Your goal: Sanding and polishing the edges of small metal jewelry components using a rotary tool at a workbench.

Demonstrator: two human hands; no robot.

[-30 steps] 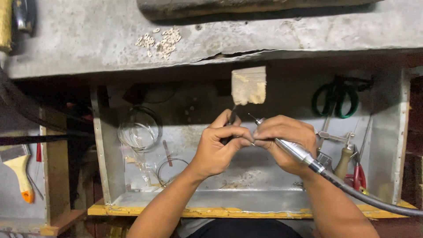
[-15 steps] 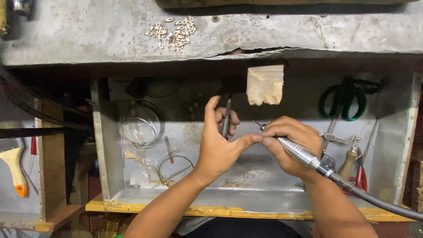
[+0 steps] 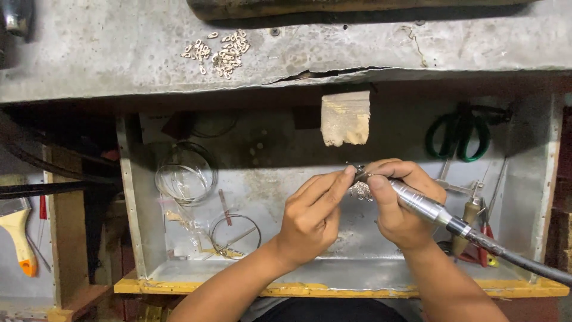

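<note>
Two hands meet over the metal tray (image 3: 149, 238). The left hand (image 3: 310, 217) pinches a tiny shiny piece (image 3: 360, 191) between thumb and finger, right at the tip of the tool. The right hand (image 3: 402, 206) is wrapped tight around a silver rotary handpiece (image 3: 417, 203) (its thick black cable (image 3: 524, 262) runs off to the right). Just above the hands sits a pale wooden bench pin (image 3: 345, 118). Wire rings (image 3: 185, 176) lie in the tray to the left. Green scissors (image 3: 457, 134) hang on the right. Small gold links (image 3: 217, 53) sit up on the grey bench top (image 3: 119, 53). A yellow-handled brush (image 3: 18, 229) lies far left.
</note>
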